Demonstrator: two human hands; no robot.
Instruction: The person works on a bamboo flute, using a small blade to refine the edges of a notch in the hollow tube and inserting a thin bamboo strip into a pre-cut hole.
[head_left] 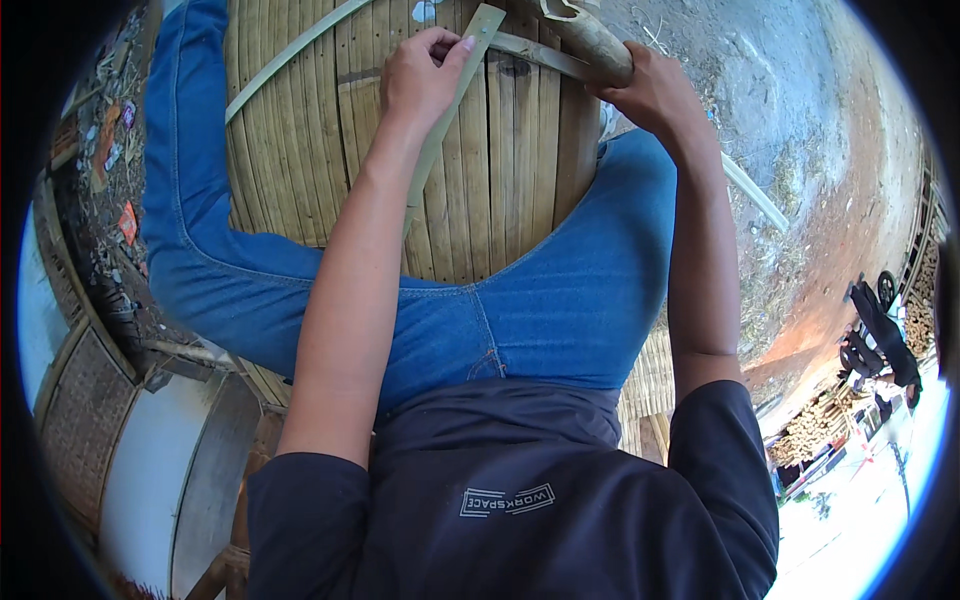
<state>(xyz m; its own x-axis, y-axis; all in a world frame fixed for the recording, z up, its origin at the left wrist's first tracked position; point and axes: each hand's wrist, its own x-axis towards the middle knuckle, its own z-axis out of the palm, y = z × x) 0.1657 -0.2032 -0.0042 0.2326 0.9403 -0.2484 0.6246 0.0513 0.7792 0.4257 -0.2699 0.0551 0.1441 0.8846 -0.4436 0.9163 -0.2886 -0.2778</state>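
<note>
Near the top of the head view, my left hand (425, 80) pinches a flat greenish bamboo strip (455, 115), thumb against its face. The strip slants down toward my lap, partly hidden by my left forearm. My right hand (655, 95) is wrapped round the near end of a thick, round, bamboo-like piece (590, 45) with a broken-looking far end. A narrow pale strip (545, 54) crosses from beside my left thumb to under this piece. Whether my right fingers also touch that strip, I cannot tell. Both hands are above a slatted bamboo platform (300, 150).
My jeans-clad legs (570, 290) straddle the platform. Another pale strip (295, 60) curves across its far left, and a strip end (755, 195) shows over the ground beyond my right forearm. Litter (128, 222) lies at left. A person (880, 325) and stacked poles (820, 425) appear far right.
</note>
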